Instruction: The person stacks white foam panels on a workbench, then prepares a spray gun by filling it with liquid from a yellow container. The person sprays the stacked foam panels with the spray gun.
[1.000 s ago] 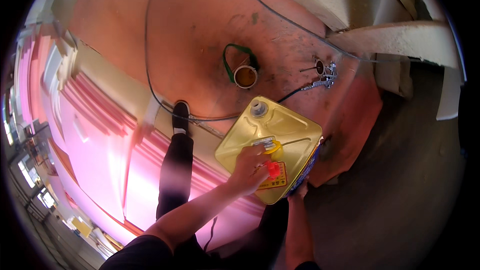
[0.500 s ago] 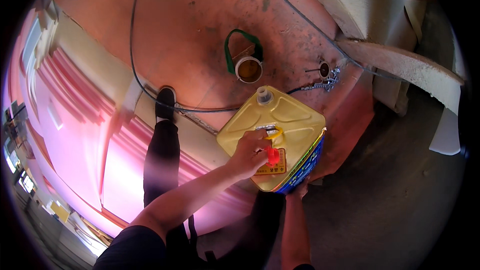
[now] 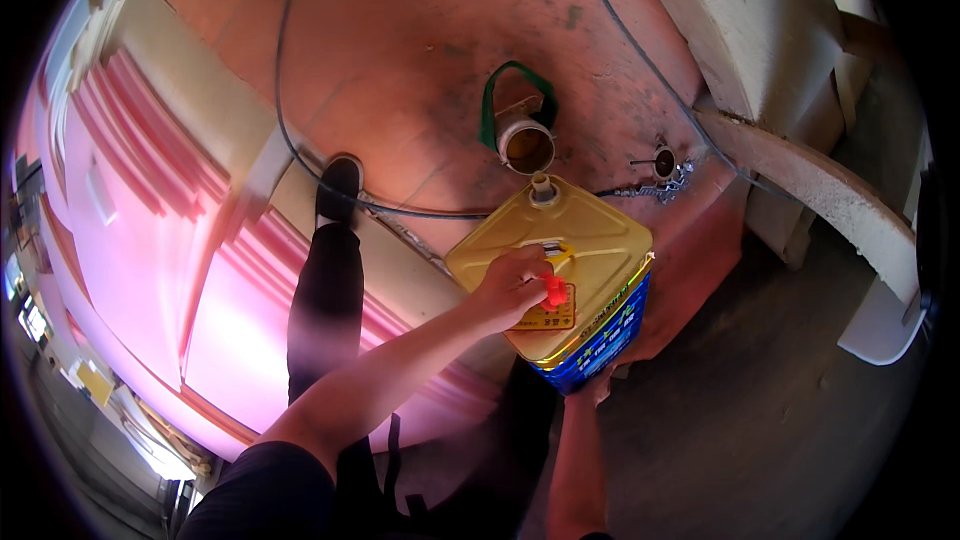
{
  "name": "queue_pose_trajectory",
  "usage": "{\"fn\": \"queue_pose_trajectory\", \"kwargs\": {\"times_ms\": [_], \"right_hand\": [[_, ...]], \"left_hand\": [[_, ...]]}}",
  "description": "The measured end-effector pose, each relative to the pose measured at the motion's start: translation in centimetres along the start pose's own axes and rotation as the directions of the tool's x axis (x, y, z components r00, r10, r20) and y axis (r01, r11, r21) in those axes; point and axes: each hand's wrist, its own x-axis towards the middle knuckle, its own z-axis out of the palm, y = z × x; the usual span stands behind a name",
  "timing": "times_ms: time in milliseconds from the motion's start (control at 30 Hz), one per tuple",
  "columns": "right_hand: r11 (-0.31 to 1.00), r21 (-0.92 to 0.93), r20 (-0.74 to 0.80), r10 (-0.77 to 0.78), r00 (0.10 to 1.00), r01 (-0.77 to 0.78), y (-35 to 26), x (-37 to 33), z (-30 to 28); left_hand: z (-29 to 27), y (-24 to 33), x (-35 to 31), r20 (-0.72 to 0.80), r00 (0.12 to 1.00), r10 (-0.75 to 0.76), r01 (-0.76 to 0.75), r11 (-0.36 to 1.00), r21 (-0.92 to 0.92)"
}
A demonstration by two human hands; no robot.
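A square gold-topped metal can (image 3: 600, 230) with blue printed sides is held tilted in front of me. My left hand (image 3: 512, 288) is closed around its yellow handle (image 3: 562, 252), with a red cap (image 3: 553, 292) pinched in the fingers. At the can's lower near corner, my right hand (image 3: 590, 390) supports the base, its fingers mostly hidden beneath. The uncapped spout (image 3: 542, 188) points away from me, just short of a round cup (image 3: 527, 147) with a brownish inside. A green strap (image 3: 488, 110) loops up from this cup. No stream of liquid is visible.
A dark hose (image 3: 282, 90) curves over the reddish surface (image 3: 390, 70). Right of the cup lie a small round fitting (image 3: 664, 162) and a metal chain (image 3: 670, 185). Pink panels (image 3: 130, 240) stand at left, a pale curved board (image 3: 820, 180) at right. My shoe (image 3: 341, 180) is near the hose.
The can has tipped further forward, showing more of its blue side. Its spout now sits closer to the cup's mouth. Both hands keep their hold, and the view has shifted slightly.
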Motion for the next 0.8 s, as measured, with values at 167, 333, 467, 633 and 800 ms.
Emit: {"fn": "queue_pose_trajectory", "kwargs": {"times_ms": [167, 333, 467, 633, 800], "right_hand": [[0.999, 0.001, 0.013, -0.035, 0.999, 0.035, -0.4, 0.6, -1.3], [0.997, -0.023, -0.006, -0.077, 0.997, 0.077, -1.5, -0.4, -2.2], [0.995, -0.050, -0.028, -0.085, 0.996, 0.083, -2.8, -1.0, -2.9], [0.989, -0.082, -0.055, -0.125, 0.991, 0.120, -4.0, -2.4, -2.7], [0.985, -0.096, -0.045, -0.151, 0.988, 0.146, -4.4, -3.2, -3.0]], "left_hand": [[-0.4, 0.4, 0.6, 0.022, 0.999, -0.042, 0.041, 0.998, 0.042], [0.2, 0.5, 1.0, -0.026, 0.999, -0.027, 0.028, 0.999, 0.029], [0.7, 0.1, 0.7, -0.051, 0.997, -0.065, 0.061, 0.995, -0.075], [0.2, -0.5, 0.5, 0.034, 0.997, -0.072, 0.075, 0.993, -0.094], [0.3, -0.7, 0.4, 0.038, 0.995, -0.087, 0.090, 0.991, -0.096]]}}
